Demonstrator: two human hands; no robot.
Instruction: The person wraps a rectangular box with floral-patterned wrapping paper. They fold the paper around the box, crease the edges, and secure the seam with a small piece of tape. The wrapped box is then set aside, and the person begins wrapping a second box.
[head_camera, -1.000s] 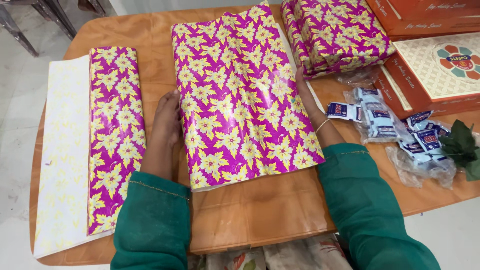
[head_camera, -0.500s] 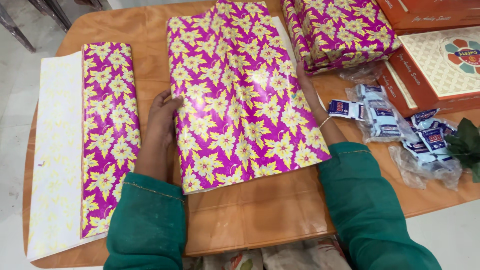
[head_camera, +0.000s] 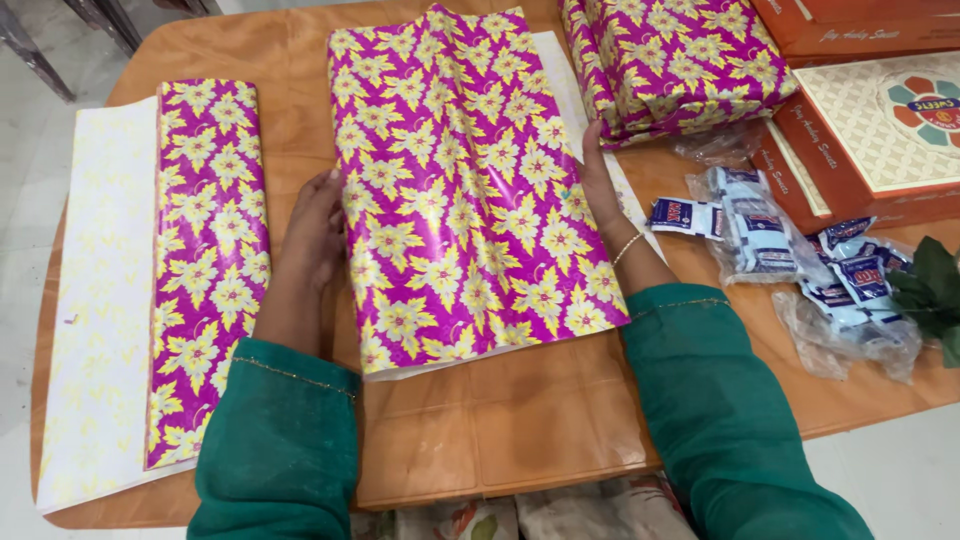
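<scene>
My left hand (head_camera: 312, 232) and right hand (head_camera: 598, 180), both open, press the wrapping paper's (head_camera: 460, 190) edges. Risk: glossy paper may slide toward the wrapped box (head_camera: 680, 60), skewing the fold.

Wrapping sheet (head_camera: 460, 190) lies between folded sheet (head_camera: 205, 260) and wrapped box (head_camera: 680, 65).
</scene>
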